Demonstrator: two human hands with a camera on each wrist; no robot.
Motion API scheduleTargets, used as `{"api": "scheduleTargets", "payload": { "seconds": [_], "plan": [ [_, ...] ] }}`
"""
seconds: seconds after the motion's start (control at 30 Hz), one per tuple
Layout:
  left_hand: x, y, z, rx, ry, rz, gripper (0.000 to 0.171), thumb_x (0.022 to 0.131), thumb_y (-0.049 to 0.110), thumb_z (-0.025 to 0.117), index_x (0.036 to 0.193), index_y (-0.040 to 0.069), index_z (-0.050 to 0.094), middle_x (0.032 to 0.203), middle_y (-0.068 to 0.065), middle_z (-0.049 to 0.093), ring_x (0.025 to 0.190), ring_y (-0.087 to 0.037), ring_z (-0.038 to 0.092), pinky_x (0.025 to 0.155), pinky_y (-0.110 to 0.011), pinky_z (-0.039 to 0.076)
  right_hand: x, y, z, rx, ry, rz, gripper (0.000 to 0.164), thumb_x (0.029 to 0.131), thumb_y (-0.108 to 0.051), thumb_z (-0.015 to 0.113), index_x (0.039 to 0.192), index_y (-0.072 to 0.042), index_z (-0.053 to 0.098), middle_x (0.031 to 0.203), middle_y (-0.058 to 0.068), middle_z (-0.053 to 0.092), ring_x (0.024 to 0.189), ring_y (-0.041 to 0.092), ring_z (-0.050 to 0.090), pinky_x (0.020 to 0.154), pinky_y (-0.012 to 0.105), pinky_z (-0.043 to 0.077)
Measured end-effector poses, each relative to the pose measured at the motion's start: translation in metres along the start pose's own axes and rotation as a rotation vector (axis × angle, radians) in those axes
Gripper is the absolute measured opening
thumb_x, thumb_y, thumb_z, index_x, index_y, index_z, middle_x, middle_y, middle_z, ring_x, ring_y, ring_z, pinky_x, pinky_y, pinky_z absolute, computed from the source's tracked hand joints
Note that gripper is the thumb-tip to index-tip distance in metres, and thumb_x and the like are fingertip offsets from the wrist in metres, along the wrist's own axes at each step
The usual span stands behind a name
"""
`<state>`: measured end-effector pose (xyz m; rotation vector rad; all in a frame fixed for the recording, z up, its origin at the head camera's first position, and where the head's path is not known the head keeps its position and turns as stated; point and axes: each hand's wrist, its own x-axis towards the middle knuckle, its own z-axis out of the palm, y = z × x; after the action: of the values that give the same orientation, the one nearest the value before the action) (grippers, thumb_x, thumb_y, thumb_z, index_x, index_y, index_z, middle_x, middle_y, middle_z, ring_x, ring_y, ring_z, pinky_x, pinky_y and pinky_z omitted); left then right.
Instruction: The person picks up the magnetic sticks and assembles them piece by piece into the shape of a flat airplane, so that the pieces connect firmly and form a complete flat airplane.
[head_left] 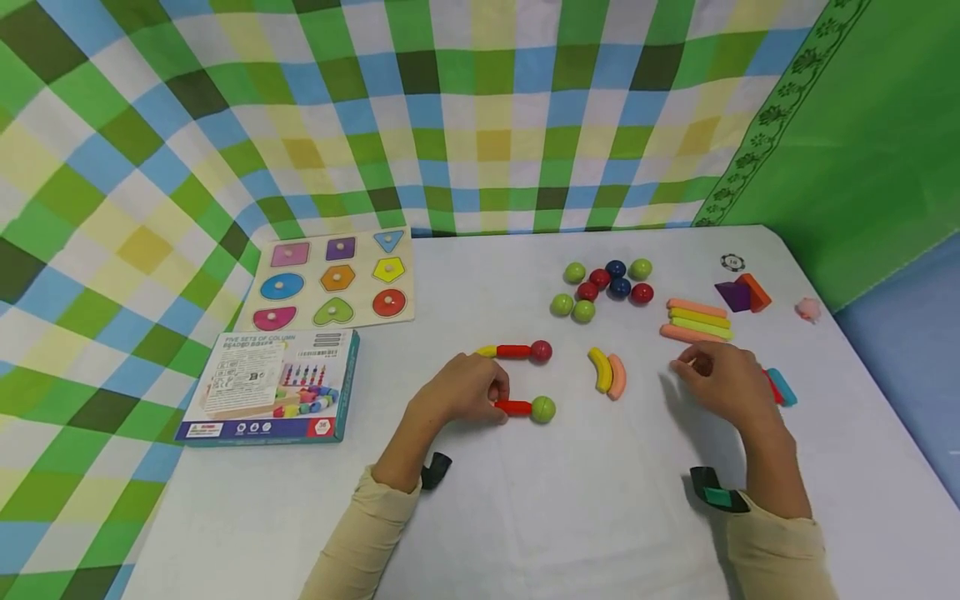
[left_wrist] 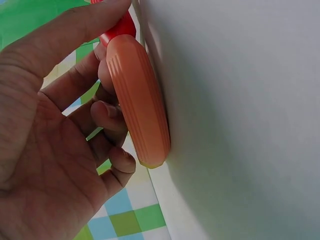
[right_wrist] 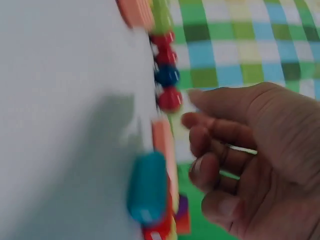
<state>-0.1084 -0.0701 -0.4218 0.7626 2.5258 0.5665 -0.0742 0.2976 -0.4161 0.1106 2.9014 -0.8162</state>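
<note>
My left hand (head_left: 461, 390) is low over the table, thumb and fingers pinching a short red stick (head_left: 514, 407). A green ball (head_left: 543, 409) lies at the stick's right end. In the left wrist view an orange curved piece (left_wrist: 137, 100) lines up with the stick's other end, beside my curled fingers. Just beyond lies a similar row: a yellow piece (head_left: 487, 352), a red stick (head_left: 513, 352) and a dark red ball (head_left: 541, 351). My right hand (head_left: 723, 383) hovers at the right, fingers loosely curled around nothing, near a teal piece (head_left: 782, 387).
Yellow and orange curved pieces (head_left: 602, 371) lie mid-table. Behind them sit several green, red and blue balls (head_left: 618, 287). Coloured sticks (head_left: 699, 320), a purple piece (head_left: 733, 296) and a pink figure (head_left: 807, 309) are at right. A shape puzzle board (head_left: 300, 312) and a box (head_left: 262, 429) stand left.
</note>
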Motion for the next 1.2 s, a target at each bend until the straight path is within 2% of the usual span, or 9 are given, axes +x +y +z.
{"api": "scheduleTargets", "payload": {
  "seconds": [0.13, 0.33, 0.57, 0.63, 0.73, 0.9, 0.97, 1.07, 1.2],
  "plan": [
    [-0.001, 0.002, 0.0, 0.021, 0.002, 0.005, 0.015, 0.075, 0.028, 0.079, 0.077, 0.022, 0.065, 0.061, 0.007, 0.053, 0.063, -0.01, 0.05, 0.063, -0.026, 0.041, -0.013, 0.013, -0.008, -0.067, -0.039, 0.096, 0.039, 0.084, -0.035, 0.071, 0.102, -0.002, 0.061, 0.081, 0.009, 0.059, 0.076, 0.027, 0.048, 0.053, 0.031, 0.042],
    [-0.002, 0.003, 0.001, 0.056, 0.016, 0.018, 0.021, 0.072, 0.034, 0.082, 0.078, 0.022, 0.066, 0.061, 0.009, 0.053, 0.064, -0.009, 0.051, 0.071, -0.032, 0.038, -0.02, 0.017, 0.001, -0.106, -0.004, 0.096, 0.047, 0.079, -0.034, 0.076, 0.108, 0.001, 0.062, 0.08, 0.009, 0.059, 0.077, 0.027, 0.049, 0.052, 0.029, 0.043],
    [0.003, 0.004, 0.008, 0.075, 0.023, 0.062, 0.019, 0.074, 0.036, 0.08, 0.083, 0.025, 0.068, 0.066, 0.013, 0.056, 0.066, -0.008, 0.051, 0.069, -0.029, 0.039, -0.018, 0.01, 0.006, -0.108, -0.005, 0.092, 0.052, 0.079, -0.033, 0.077, 0.113, 0.002, 0.06, 0.09, 0.014, 0.056, 0.084, 0.03, 0.049, 0.057, 0.037, 0.047],
    [0.003, 0.004, 0.009, 0.076, 0.023, 0.062, 0.017, 0.075, 0.035, 0.08, 0.082, 0.025, 0.067, 0.066, 0.013, 0.056, 0.066, -0.008, 0.051, 0.069, -0.028, 0.04, -0.018, 0.002, 0.007, -0.094, 0.012, 0.051, 0.049, 0.081, -0.033, 0.075, 0.115, -0.002, 0.058, 0.097, 0.014, 0.054, 0.089, 0.031, 0.049, 0.06, 0.039, 0.048],
    [0.003, 0.004, 0.01, 0.072, 0.018, 0.056, 0.016, 0.075, 0.034, 0.08, 0.081, 0.026, 0.067, 0.066, 0.013, 0.056, 0.066, -0.008, 0.051, 0.069, -0.028, 0.04, -0.019, -0.017, 0.017, -0.038, 0.016, -0.083, 0.039, 0.086, -0.03, 0.071, 0.116, -0.01, 0.058, 0.102, 0.01, 0.055, 0.089, 0.027, 0.049, 0.064, 0.038, 0.048],
    [0.003, 0.003, 0.011, 0.067, 0.009, 0.055, 0.017, 0.075, 0.034, 0.08, 0.082, 0.025, 0.067, 0.067, 0.013, 0.056, 0.067, -0.008, 0.052, 0.068, -0.026, 0.041, -0.023, -0.05, 0.052, 0.124, -0.131, -0.411, 0.026, 0.089, -0.022, 0.068, 0.113, -0.017, 0.061, 0.094, -0.006, 0.06, 0.082, 0.014, 0.051, 0.068, 0.026, 0.048],
    [0.003, 0.003, 0.01, 0.065, 0.013, 0.062, 0.016, 0.075, 0.033, 0.079, 0.081, 0.025, 0.066, 0.066, 0.013, 0.056, 0.066, -0.008, 0.052, 0.068, -0.026, 0.041, -0.024, -0.06, 0.064, 0.172, -0.205, -0.496, 0.024, 0.088, -0.02, 0.069, 0.112, -0.018, 0.062, 0.095, -0.01, 0.06, 0.082, 0.011, 0.053, 0.07, 0.024, 0.049],
    [0.003, 0.003, 0.009, 0.057, 0.02, 0.072, 0.015, 0.075, 0.031, 0.079, 0.079, 0.025, 0.066, 0.065, 0.013, 0.056, 0.064, -0.007, 0.051, 0.066, -0.026, 0.041, -0.024, -0.068, 0.074, 0.22, -0.272, -0.528, 0.026, 0.087, -0.019, 0.071, 0.111, -0.019, 0.063, 0.099, -0.013, 0.062, 0.084, 0.009, 0.055, 0.074, 0.025, 0.05],
    [0.003, 0.003, 0.009, 0.04, 0.014, 0.078, 0.014, 0.074, 0.03, 0.079, 0.077, 0.025, 0.066, 0.064, 0.013, 0.056, 0.063, -0.008, 0.051, 0.064, -0.025, 0.042, -0.022, -0.068, 0.079, 0.263, -0.293, -0.515, 0.027, 0.086, -0.018, 0.071, 0.111, -0.019, 0.062, 0.101, -0.011, 0.062, 0.087, 0.009, 0.055, 0.077, 0.025, 0.05]
  ]
}}
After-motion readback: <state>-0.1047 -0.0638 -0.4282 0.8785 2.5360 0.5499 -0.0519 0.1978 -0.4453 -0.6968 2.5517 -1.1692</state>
